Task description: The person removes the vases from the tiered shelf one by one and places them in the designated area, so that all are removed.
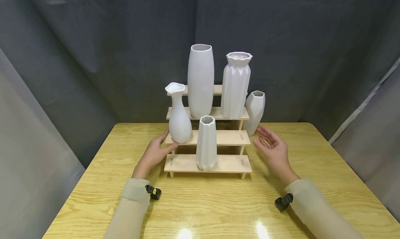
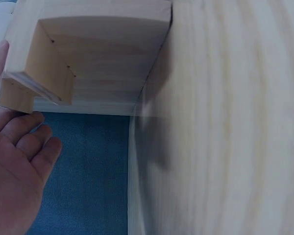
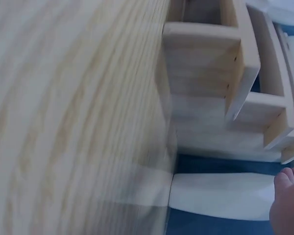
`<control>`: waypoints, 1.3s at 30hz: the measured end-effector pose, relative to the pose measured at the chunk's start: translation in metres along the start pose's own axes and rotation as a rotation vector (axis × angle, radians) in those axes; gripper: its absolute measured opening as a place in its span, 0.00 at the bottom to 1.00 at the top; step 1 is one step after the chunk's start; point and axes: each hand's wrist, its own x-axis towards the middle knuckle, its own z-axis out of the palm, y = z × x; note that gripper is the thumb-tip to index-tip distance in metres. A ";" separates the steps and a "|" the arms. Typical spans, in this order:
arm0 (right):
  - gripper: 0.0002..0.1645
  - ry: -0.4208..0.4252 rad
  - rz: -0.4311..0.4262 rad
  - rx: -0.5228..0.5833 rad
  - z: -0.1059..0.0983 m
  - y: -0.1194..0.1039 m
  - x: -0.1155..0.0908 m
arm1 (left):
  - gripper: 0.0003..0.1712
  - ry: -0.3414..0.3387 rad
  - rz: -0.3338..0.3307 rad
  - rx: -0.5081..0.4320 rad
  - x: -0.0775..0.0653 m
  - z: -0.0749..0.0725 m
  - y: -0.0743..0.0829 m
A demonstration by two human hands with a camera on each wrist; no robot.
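The vases [image 1: 201,82] look ceramic, matt and smooth. The stand [image 1: 229,137] is wood with a dull, uncoated look. The bench [image 1: 218,207] shows wood grain under a glossy, light-reflecting surface. The curtain [image 1: 140,41] is matt, creased cloth; the sleeves [image 1: 128,211], matt cloth; the wrist cameras [image 1: 155,193], plastic-looking.

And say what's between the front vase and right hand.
Between the front vase and right hand, the head view shows the right end of the wooden stand, then bare tabletop.
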 end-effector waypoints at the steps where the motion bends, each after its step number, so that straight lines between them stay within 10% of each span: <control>1: 0.38 -0.005 -0.003 0.004 0.001 -0.002 -0.002 | 0.54 0.000 -0.002 0.001 0.000 0.000 0.000; 39: 0.37 -0.289 -0.089 0.184 0.052 -0.035 -0.030 | 0.54 -0.001 -0.013 -0.005 0.001 0.000 -0.001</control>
